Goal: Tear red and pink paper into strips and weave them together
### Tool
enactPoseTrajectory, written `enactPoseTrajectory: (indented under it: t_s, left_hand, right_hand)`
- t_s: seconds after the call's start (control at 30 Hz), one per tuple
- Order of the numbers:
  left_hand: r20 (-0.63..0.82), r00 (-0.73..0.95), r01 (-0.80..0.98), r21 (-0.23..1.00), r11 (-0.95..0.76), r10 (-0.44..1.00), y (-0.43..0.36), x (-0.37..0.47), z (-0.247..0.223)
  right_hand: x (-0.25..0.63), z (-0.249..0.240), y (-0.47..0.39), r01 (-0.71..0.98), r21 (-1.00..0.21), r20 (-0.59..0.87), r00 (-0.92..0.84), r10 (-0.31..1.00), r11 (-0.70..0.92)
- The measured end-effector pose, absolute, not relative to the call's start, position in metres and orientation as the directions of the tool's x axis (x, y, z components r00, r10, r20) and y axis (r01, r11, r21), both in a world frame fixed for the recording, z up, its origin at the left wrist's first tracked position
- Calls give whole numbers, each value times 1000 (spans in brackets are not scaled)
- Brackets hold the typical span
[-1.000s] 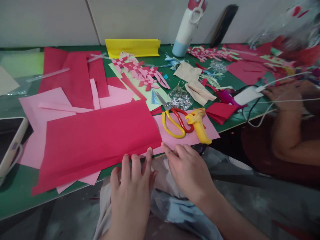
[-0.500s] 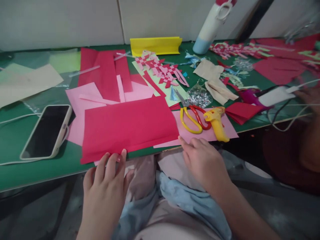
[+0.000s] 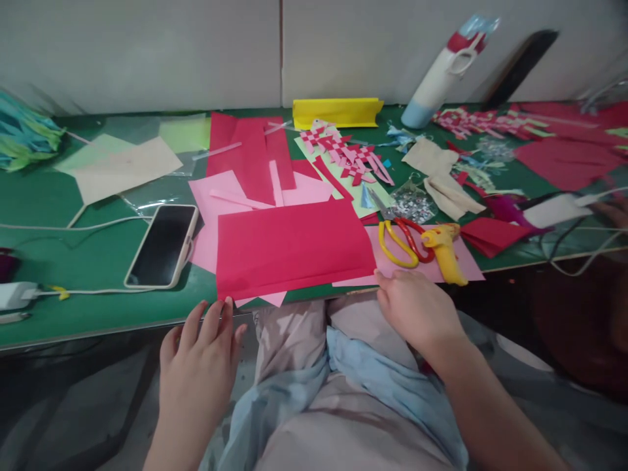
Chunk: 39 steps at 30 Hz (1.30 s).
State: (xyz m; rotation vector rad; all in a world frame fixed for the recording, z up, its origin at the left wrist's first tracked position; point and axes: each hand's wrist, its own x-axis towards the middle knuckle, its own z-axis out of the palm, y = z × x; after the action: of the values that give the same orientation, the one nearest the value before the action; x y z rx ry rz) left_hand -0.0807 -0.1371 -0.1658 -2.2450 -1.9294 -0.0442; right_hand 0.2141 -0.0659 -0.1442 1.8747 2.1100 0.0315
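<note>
A folded red sheet of paper (image 3: 294, 245) lies at the table's front edge, with a narrow fold along its near side. At its near left corner is my left hand (image 3: 199, 363), fingers spread and one fingertip touching the corner. My right hand (image 3: 419, 307) has its index fingertip on the near right corner, with the other fingers curled in. Pink paper (image 3: 210, 209) shows beneath the red sheet. Just right of it, scissors (image 3: 400, 242) with one yellow and one red handle and a yellow glue gun (image 3: 445, 252) rest on another pink sheet (image 3: 353, 276).
A phone (image 3: 161, 245) with a cable lies on the left. Woven red-and-pink paper pieces (image 3: 343, 154), a bag of small beads (image 3: 415, 201) and a folded yellow piece (image 3: 338, 113) lie behind. A bottle (image 3: 441, 82) stands against the wall. Another person's hand (image 3: 613, 212) is at far right.
My left hand has slid left along the red sheet's near edge to its corner. My right hand stays at the right corner. The view has swung left.
</note>
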Motion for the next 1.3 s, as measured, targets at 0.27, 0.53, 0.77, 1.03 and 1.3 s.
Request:
enactPoseTrajectory:
  t_s: [0.27,0.53,0.77,1.03,1.3]
  left_hand:
    - [196,192,981,-67,-182,962,-130,-95,-167]
    - [234,225,974,-38,-223,946,-125,-100,-166]
    - [201,190,976,65,-206,961,-115,-109,-165]
    - [162,95,958,254,-135,982,-104,-125,-170]
    - [195,43,909,398,-119,980,-104,-130,-167]
  right_hand:
    - [221,-138,-58,998,19,-290,-44,956,52]
    - [255,-149,-49,918,-396,-375,-179,910,18]
    - [244,-126,-40,947,-322,-311,-113,944,7]
    - [104,-132,-35,774,-259,-1,-598,801,578]
    - [64,-145,-25,717,-340,-72,-665,743,609]
